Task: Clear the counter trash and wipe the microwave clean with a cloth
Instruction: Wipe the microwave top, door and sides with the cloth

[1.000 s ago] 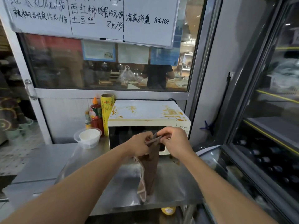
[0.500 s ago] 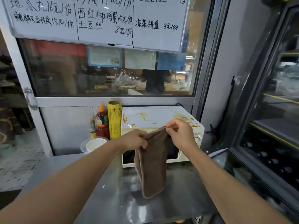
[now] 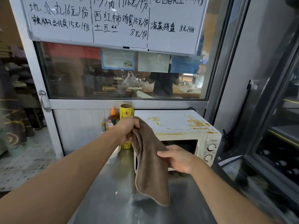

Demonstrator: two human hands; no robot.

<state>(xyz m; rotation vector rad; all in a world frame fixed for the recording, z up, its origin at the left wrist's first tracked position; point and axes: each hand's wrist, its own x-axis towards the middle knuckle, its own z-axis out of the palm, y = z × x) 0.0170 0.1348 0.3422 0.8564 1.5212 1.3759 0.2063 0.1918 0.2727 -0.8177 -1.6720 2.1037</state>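
Note:
A brown cloth (image 3: 150, 168) hangs in front of a white microwave (image 3: 176, 123) whose top is smeared with orange-brown stains. My left hand (image 3: 127, 128) grips the cloth's upper end, level with the microwave's top left corner. Lower down, my right hand (image 3: 178, 157) holds the cloth's right edge in front of the microwave door, its thumb lying over the fabric. The cloth's bottom corner dangles above the steel counter (image 3: 113, 199). Two round knobs (image 3: 210, 152) sit on the microwave's right panel.
A yellow can (image 3: 127, 111) and a red sauce bottle (image 3: 112, 118) stand left of the microwave against the wall. Above is a glass window and a whiteboard menu (image 3: 113, 21). A glass-fronted fridge (image 3: 278, 143) fills the right side.
My right hand has dropped from the cloth's top edge to its side, in front of the microwave door. My left hand has lifted the cloth higher. The view has moved closer to the microwave.

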